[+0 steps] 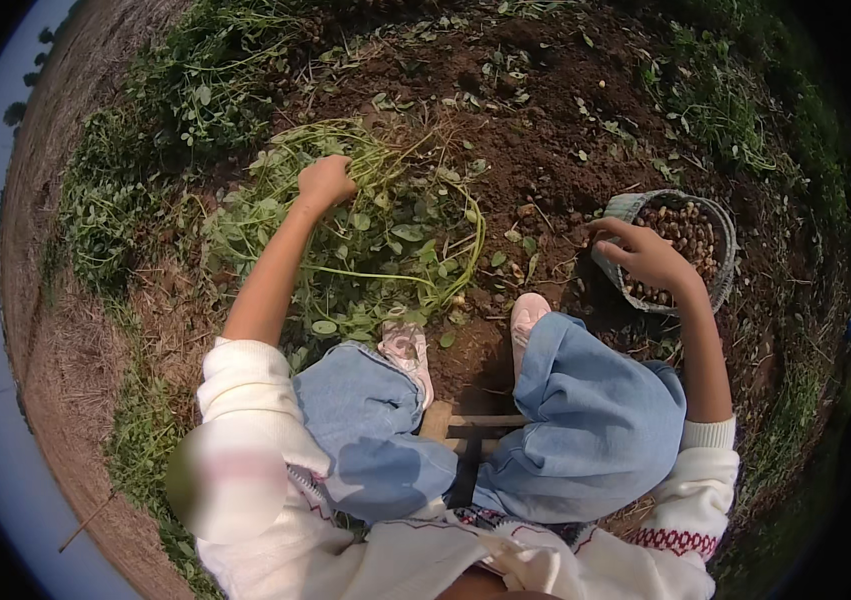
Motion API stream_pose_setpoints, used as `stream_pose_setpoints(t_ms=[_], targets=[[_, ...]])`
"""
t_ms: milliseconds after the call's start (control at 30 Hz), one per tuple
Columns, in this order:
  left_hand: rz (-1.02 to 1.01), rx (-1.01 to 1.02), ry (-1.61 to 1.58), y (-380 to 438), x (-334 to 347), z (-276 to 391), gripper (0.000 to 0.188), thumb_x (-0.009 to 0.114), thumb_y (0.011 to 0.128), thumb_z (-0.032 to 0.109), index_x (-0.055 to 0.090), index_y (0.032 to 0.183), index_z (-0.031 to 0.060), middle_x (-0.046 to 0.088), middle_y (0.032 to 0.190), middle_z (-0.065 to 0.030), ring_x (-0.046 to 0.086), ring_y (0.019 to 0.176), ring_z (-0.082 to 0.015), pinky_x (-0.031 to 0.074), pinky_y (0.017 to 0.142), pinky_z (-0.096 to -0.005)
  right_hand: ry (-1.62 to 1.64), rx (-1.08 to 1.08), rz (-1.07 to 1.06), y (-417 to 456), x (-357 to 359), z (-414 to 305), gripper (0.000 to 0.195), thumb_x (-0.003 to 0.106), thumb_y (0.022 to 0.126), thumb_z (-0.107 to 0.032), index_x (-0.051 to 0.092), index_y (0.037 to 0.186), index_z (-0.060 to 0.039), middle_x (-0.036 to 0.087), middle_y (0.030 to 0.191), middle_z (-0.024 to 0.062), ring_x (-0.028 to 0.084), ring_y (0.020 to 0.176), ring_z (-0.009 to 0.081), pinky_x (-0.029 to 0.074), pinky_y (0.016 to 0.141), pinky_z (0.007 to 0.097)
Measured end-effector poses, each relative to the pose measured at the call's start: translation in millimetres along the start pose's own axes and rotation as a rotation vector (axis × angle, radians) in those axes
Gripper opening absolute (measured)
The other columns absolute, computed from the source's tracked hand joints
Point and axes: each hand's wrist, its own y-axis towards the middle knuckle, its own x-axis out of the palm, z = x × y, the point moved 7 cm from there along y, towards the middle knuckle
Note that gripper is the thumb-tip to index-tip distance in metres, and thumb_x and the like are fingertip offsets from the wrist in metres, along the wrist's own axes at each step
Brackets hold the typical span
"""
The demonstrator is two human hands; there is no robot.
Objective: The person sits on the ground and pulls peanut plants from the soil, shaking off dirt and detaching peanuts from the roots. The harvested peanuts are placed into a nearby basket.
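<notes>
My left hand (326,182) is closed around the stems of a bunch of uprooted leafy plants, likely peanut vines (403,247). The vines lie in a loose heap in front of my left foot, their stems bending round to the right. My right hand (647,251) is held over the left side of a woven container (725,281), fingers slightly apart and nothing visible in them. Brown pods that look like peanuts (684,229) fill much of the container. The hand and wrist cover part of its rim and contents.
Brown soil (560,112) with scattered leaves lies ahead. Green plants (207,82) are piled at the far left, and more growth (725,112) stands at the right. Two pink shoes (529,319) rest on the ground, with a low wooden stool (436,421) between my legs.
</notes>
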Motion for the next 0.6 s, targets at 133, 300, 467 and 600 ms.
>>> stream_pose_setpoints(t_ms=[133,300,467,600], targets=[[-0.252,0.181,-0.181,-16,-74,3,0.039,0.059,0.072,0.014,0.063,0.11,0.0056,0.067,0.088,-0.0176,0.064,0.078,-0.0266,0.049,0.071,-0.0345,0.204,0.024,0.035,22,38,47,0.038,0.048,0.094,-0.026,0.049,0.128,-0.0087,0.055,0.122,0.012,0.054,0.11,0.0251,0.043,0.093,0.0372],[-0.553,0.306,-0.275,-4,-89,55,0.032,0.064,0.073,0.015,0.063,0.102,0.0019,0.066,0.084,-0.0048,0.06,0.08,-0.0106,0.047,0.075,-0.0258,0.472,-0.084,0.035,64,83,48,0.038,0.05,0.093,-0.027,0.051,0.124,-0.0054,0.056,0.119,0.0111,0.054,0.108,0.0204,0.041,0.092,0.0323],[0.035,0.478,0.381,39,1,116,0.059,0.064,0.077,0.025,0.041,0.131,0.0332,0.029,0.145,-0.0074,0.023,0.135,-0.0287,0.004,0.108,-0.0603,0.452,0.033,0.229,99,120,79,0.034,0.052,0.09,-0.026,0.055,0.117,-0.0064,0.062,0.108,0.0146,0.061,0.094,0.0287,0.047,0.081,0.0363],[0.062,0.667,0.015,-14,31,197,0.074,0.062,0.074,0.051,0.033,0.138,0.0271,0.03,0.143,-0.016,0.023,0.134,-0.0372,0.01,0.105,-0.062,0.572,0.07,0.449,116,141,109,0.03,0.052,0.091,-0.024,0.056,0.114,-0.0057,0.063,0.103,0.0152,0.061,0.092,0.0279,0.047,0.079,0.0363]])
